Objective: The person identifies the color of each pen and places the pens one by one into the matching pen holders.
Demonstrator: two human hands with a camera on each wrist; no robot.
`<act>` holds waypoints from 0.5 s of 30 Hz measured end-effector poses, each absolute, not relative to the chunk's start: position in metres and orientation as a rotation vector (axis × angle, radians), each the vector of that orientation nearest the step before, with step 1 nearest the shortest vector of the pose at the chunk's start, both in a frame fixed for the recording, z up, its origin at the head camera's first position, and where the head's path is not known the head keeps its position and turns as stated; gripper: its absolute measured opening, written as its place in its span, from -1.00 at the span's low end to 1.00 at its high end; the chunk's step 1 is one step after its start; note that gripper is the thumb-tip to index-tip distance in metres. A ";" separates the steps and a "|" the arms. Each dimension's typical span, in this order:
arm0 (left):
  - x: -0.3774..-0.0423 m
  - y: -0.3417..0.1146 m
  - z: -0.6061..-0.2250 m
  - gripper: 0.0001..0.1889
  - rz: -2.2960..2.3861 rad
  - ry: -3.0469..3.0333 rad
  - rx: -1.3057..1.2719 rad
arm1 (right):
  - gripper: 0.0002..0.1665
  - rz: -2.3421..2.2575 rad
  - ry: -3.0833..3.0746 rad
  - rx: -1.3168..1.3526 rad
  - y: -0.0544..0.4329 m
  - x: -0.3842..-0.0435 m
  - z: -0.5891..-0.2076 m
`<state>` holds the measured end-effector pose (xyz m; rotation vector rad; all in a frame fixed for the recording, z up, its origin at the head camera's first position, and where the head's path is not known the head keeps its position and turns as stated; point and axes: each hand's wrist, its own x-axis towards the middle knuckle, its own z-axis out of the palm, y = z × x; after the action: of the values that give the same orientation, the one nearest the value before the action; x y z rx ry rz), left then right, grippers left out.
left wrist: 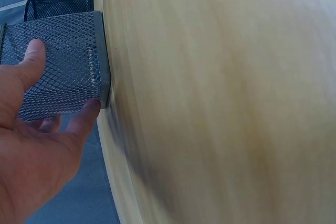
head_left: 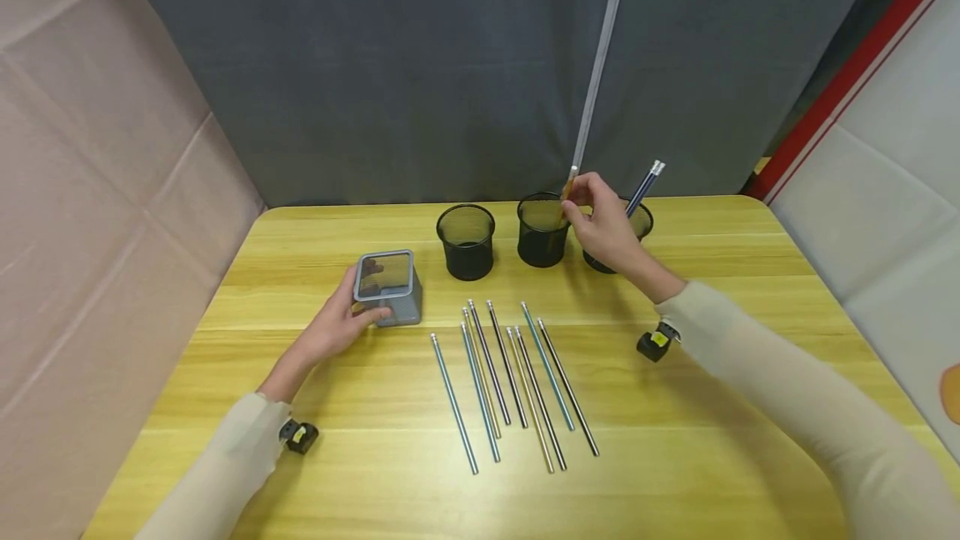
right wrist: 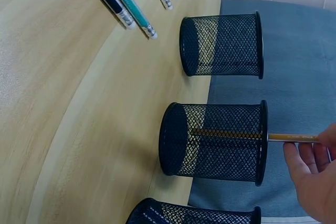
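Note:
My left hand [head_left: 337,327] holds a square grey mesh pen holder [head_left: 405,310] on the table, with the thumb on its near side and the other fingers around the left. My right hand [head_left: 606,230] pinches a yellow pencil [right wrist: 294,138] near its eraser end. The pencil's lower part is inside the middle round black mesh pen cup [head_left: 542,248], showing through the mesh in the right wrist view. Partly behind the right hand stands another black cup [head_left: 600,264] with dark blue pencils [head_left: 643,187] in it, erasers up.
A third black mesh cup [head_left: 469,261] stands between the grey holder and the middle cup. Several blue, dark and yellow pencils [head_left: 453,402] lie roughly side by side on the wooden table [head_left: 637,473], erasers pointing away. A dark grey curtain [head_left: 375,82] hangs behind the table.

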<state>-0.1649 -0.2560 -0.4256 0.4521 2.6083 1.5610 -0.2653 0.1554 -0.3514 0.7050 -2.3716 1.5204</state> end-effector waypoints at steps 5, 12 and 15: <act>-0.166 -0.256 -0.426 -0.13 1.559 2.611 0.456 | -0.82 1.497 -2.385 0.704 0.151 -0.257 -0.345; -0.166 -0.257 -0.427 -0.13 1.552 2.620 0.464 | -0.59 1.511 -2.412 0.709 0.146 -0.236 -0.320; -0.166 -0.257 -0.427 -0.13 1.549 2.623 0.463 | -0.32 1.527 -2.373 0.709 0.151 -0.239 -0.316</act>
<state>-0.1660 -0.2565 -0.4273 0.4627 2.6227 1.5493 -0.2391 0.1506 -0.3156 0.7090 -2.3730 1.5271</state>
